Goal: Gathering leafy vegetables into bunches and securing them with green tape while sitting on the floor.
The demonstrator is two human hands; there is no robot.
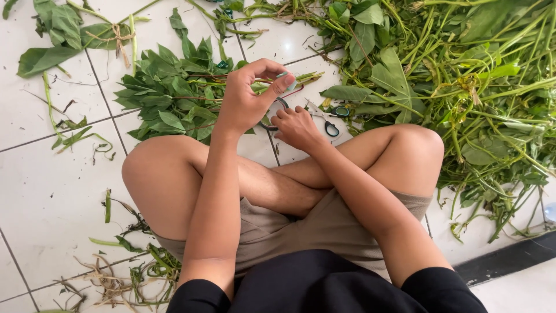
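Observation:
My left hand [249, 95] is raised over the floor and grips the stems of a bundle of leafy greens [168, 98]. The leaves fan out to the left, and the cut stem ends [310, 76] stick out to the right past my fingers. My right hand [298, 127] sits just below and to the right, its fingers curled. Its fingertips pinch a thin dark ring [270, 122] that hangs under my left hand. Small scissors [333, 122] lie on the tiles right beside my right hand.
I sit cross-legged on a white tiled floor [52, 185]. A large heap of long green stalks and leaves [475, 87] fills the right and top. Loose leaves [58, 35] lie at top left, and trimmed scraps [133, 272] by my left knee.

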